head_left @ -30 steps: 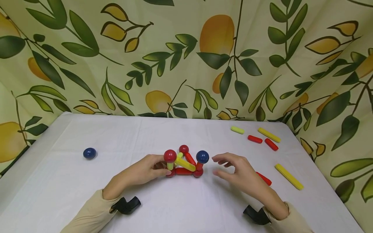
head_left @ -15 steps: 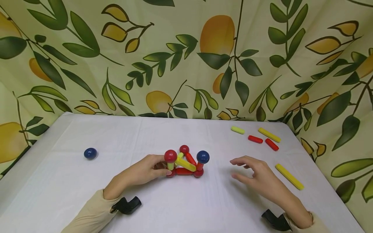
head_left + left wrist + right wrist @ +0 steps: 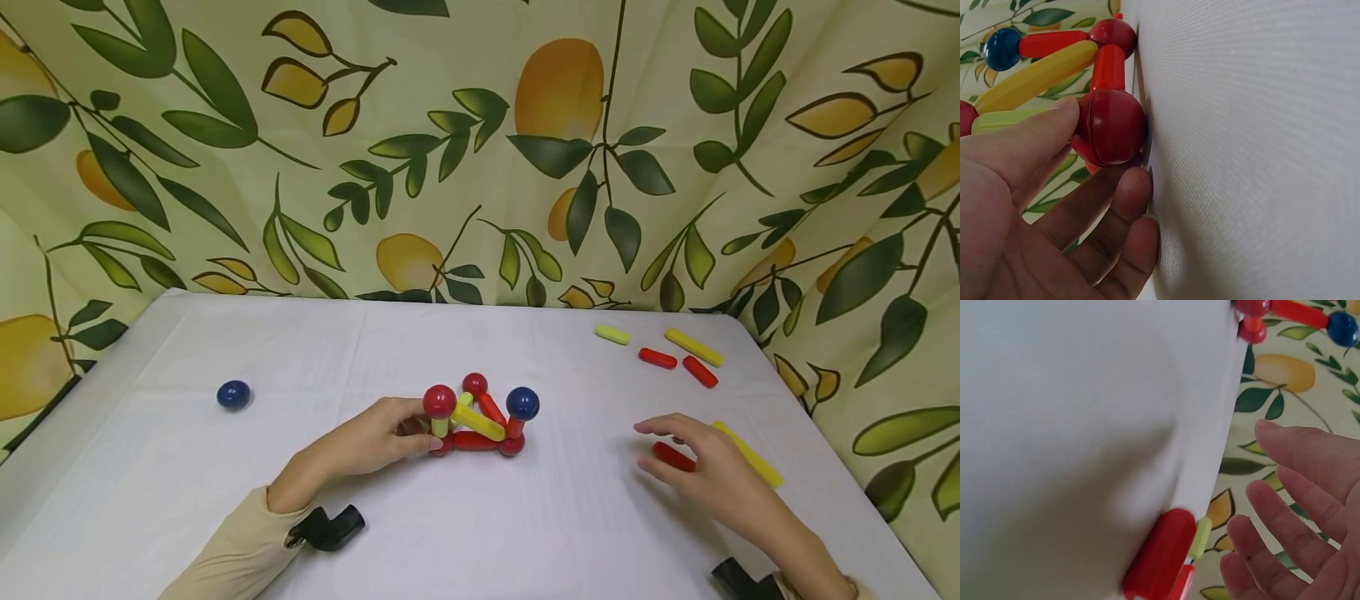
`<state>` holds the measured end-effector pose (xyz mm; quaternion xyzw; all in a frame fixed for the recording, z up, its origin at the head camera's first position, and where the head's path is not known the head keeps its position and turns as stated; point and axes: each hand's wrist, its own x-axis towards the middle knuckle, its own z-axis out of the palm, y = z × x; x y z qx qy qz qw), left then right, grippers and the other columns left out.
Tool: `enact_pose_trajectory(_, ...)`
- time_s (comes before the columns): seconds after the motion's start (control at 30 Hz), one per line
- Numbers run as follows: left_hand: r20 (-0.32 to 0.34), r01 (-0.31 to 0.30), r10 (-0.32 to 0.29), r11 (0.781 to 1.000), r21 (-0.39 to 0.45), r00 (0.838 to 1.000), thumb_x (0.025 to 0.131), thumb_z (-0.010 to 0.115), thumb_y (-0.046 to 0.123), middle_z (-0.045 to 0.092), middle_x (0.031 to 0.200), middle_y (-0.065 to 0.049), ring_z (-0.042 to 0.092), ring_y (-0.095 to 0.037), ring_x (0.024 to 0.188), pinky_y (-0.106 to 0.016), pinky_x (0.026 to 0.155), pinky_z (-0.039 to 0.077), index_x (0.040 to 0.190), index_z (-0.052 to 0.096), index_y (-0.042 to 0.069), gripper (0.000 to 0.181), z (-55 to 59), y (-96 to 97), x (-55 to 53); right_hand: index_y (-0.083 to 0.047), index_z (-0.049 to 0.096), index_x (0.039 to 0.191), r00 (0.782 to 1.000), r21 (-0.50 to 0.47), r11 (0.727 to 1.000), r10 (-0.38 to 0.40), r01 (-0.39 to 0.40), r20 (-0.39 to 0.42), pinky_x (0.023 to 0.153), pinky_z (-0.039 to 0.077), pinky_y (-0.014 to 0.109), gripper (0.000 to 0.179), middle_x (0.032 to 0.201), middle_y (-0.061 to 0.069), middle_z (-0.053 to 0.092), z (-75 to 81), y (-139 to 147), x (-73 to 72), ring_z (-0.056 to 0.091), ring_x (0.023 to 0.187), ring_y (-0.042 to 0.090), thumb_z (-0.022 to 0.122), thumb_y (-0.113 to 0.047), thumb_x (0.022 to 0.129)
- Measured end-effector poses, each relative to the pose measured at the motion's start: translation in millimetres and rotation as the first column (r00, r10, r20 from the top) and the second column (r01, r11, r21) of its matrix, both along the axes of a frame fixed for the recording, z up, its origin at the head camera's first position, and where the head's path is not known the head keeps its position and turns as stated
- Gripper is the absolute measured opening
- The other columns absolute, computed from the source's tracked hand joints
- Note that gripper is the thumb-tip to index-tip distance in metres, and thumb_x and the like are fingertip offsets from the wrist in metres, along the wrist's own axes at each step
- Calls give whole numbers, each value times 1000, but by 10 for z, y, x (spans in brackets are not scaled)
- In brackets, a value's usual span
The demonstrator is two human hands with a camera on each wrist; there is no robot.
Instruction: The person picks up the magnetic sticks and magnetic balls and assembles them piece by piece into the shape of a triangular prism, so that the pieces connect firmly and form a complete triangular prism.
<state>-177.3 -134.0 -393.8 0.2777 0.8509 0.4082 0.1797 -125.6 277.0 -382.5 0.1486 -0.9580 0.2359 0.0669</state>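
Near the middle of the white tabletop point(image 3: 345, 358), a small frame point(image 3: 480, 423) of balls and sticks, with its lower left red ball point(image 3: 1110, 128) gripped between thumb and fingers of the left hand point(image 3: 378, 437). Held low at that corner, probably to steady the build without covering the upper parts. Off to the right, nothing gripped in the right hand point(image 3: 705, 458), poised with fingers loosely spread above a loose red stick point(image 3: 673, 457), apart from it.

Counted in the frame: five balls, four red and one blue; six sticks, three red, two light green and one yellow. Three red balls at the base, linked in a triangle, seemingly for firm footing. Above the front corners, an upper red ball point(image 3: 439, 402) on a light green upright point(image 3: 439, 428) and a blue ball point(image 3: 522, 404) on a red upright point(image 3: 515, 428). Slanting down from upper left to lower right, a yellow stick point(image 3: 468, 417), perhaps as a brace.

Counted loose: one ball, the spare blue ball point(image 3: 234, 395) well to the left, and six sticks to the right: three red, two yellow, one light green stick point(image 3: 612, 334). Probably spread on that side for easy picking by the right hand.
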Motion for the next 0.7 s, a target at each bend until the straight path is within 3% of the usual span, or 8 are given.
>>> enact_pose_trajectory(0.23,-2,-3,3,1000,-1,1000,94,68,22,68,97,6,62,-11,89,-23,80,51,117,66,14,25,2,0,-1,-18,72,109,999,39,999,1,1,-54,82,53,19,43,108,-4,72,-50,110,-2,66,100,24,89,-12,69)
enact_pose_trajectory(0.7,2,-5,5,1000,-4,1000,94,68,23,69,98,6,62,-12,89,-23,80,51,118,67,14,26,-20,-8,-16,-6,68,113,987,80,997,-26,13,157,74,57,34,45,109,8,68,-79,245,-32,63,95,23,86,-10,73)
